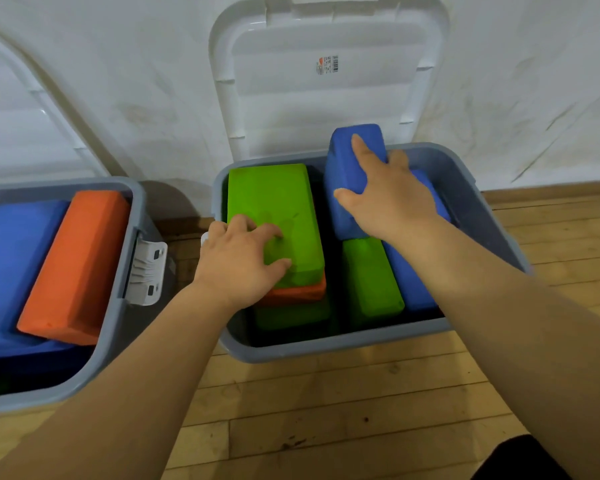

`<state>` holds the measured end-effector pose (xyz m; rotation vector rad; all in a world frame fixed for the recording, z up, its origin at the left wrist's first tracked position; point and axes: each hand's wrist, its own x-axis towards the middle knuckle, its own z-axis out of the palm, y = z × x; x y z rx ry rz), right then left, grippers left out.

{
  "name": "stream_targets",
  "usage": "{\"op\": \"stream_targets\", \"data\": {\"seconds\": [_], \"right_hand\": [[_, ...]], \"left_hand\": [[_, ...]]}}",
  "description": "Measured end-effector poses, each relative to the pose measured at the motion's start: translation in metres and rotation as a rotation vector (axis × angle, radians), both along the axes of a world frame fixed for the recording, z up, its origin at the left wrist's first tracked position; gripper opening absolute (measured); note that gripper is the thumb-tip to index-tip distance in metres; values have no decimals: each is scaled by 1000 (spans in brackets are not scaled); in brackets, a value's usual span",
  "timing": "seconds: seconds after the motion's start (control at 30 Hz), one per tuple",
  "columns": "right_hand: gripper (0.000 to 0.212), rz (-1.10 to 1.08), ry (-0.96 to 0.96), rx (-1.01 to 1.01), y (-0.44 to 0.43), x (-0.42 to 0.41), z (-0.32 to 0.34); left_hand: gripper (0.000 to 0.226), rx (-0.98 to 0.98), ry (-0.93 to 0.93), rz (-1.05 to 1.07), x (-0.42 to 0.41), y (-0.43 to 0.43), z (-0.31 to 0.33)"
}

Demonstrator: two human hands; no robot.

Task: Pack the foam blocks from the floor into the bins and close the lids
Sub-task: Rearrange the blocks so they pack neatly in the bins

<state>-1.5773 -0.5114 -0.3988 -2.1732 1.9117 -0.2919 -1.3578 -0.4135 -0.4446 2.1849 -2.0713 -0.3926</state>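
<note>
Both bare forearms reach forward and down from the bottom corners into the right-hand grey plastic bin [326,344]. The left hand [238,263] lies palm down, its fingers bent and slightly spread. The right hand [388,197] is stretched further towards the bin's back right, with its thumb and fingers set wide apart.

The bin stands on a pale wooden plank floor [326,410] against a white wall [153,81], its white plastic lid [326,98] propped upright behind it. A second grey plastic bin [132,237] sits to the left, holding an orange foam block [77,261] tilted on a blue one [11,254].

The left fingertips rest on the near left part of a lime-green rectangular foam block [274,195], which tops a stack inside the bin. The right hand grips a blue rectangular foam block [347,161], tilted and jutting above the rim, with the thumb on its left face, the forefinger along its top and the other fingers round its right side.
</note>
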Motion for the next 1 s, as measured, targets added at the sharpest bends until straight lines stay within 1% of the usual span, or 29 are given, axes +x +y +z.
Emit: {"op": "stream_targets", "data": {"seconds": [0.07,0.17,0.27,0.37,0.57,0.63,0.7,0.77,0.8,0.87,0.9,0.93,1.0], "right_hand": [[84,32,76,16,-16,12,-14],[81,69,139,107,-44,24,-48],[76,34,260,124,-51,18,-94],[71,-30,209,187,-50,12,-124],[72,-34,224,236,-56,6,-124],[72,-25,213,252,-55,5,-123],[70,-23,163,280,-56,2,-119],[71,-11,85,341,-55,-6,-110],[75,0,6,347,-51,-10,-103],[81,15,-279,318,-36,-14,-86],[80,41,-418,310,-24,-12,-77],[79,83,-487,313,-11,-7,-69],[76,175,-490,358,12,7,-62]], "left_hand": [[53,-17,26,15,0,-2,-3],[51,-33,54,51,3,-6,-8],[52,-41,76,62,5,-10,-12],[50,-70,102,65,8,-15,-18],[49,-63,151,69,12,-24,-19],[52,-68,165,82,11,-21,-20],[56,-100,177,83,6,-17,-20],[53,-117,179,93,1,-12,-20],[50,-114,175,105,0,-10,-19],[49,-101,188,131,1,-7,-15],[52,-96,203,152,2,-5,-14],[58,-80,220,191,2,-4,-12],[77,0,253,306,2,-2,-9]]}}
